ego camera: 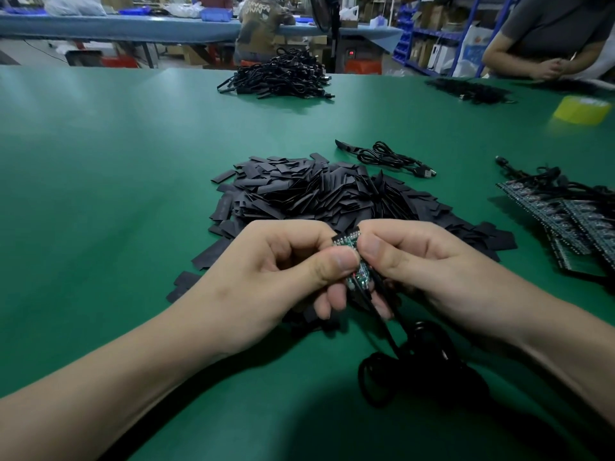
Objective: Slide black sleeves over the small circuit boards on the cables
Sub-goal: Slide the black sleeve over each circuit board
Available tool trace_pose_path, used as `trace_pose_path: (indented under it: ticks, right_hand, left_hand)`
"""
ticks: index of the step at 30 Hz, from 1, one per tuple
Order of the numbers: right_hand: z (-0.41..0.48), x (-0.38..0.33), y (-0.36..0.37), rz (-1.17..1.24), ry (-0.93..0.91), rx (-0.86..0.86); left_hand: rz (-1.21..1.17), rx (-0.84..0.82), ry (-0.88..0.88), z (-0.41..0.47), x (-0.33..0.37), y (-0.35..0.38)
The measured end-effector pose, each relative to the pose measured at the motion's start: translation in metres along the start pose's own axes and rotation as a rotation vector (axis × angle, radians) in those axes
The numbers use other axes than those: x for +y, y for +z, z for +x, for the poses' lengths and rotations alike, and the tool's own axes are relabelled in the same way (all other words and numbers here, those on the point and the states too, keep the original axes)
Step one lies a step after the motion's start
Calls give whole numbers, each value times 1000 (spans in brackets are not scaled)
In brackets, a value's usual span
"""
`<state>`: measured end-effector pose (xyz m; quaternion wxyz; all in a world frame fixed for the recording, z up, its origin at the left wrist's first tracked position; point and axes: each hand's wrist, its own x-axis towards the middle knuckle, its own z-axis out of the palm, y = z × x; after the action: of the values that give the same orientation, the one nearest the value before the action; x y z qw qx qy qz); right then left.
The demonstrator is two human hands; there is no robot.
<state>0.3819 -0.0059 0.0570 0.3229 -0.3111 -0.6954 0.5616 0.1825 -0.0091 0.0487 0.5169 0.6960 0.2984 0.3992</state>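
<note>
**A:** What does the head view show of your hands?

**B:** Both are up over the near side of the green table (116,161), close together. My left hand (283,271) pinches the small circuit board (347,241) between thumb and curled fingers. My right hand (426,264) pinches the same board from the other side, thumb on top. The board's top edge pokes out between my two thumbs.

**A:** And its cable?

**B:** The black cable (429,371) runs down from the board's lower end, between my fingers. It ends in a loose coil on the table below my hands, beside my right forearm.

**A:** Is a sleeve on the board?

**B:** I cannot tell; my thumbs and fingers cover its middle.

**A:** What lies around you?

**B:** The pile of black sleeves (316,194) lies right behind my hands, which hide its near edge. A few loose sleeves (186,284) lie just left of my left wrist. Beyond the pile, to the right, is a single coiled cable (386,158). At the right edge lie panels of circuit boards (572,214) with cables on top of them.

**A:** Further off?

**B:** There is a yellow tape roll (584,109) and a heap of black cables (279,78) mid-table. A second dark heap (469,89) lies in front of another person (545,31), whose hands are together at the far right edge.
</note>
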Motion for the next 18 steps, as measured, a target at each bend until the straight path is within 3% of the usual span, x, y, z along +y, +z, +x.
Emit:
trace_pose_path:
  ticks: [3,8,10,12,15,17,18]
  right_hand:
    - [-1,-5,-9,-77,2,116]
    - [-6,-10,-38,189,65,404]
    - [-8,-9,-50,173,124,460]
    - [-10,-7,-60,-162,215,493]
    - [-12,-3,-65,-1014,396,389]
    - [-13,-1,-59,-1340,375,415]
    - [-12,-2,-53,-1381,277,479]
  left_hand:
    - [35,68,1,0,-3,-2]
    - [92,189,39,-1,-8,-8]
    - [105,193,45,-1,-9,-9]
    - [131,201,55,-2,-10,-9]
    - [240,237,97,-2,-10,-9]
    - [317,276,127,-3,-11,-8]
    - [345,301,143,-3,-11,-8]
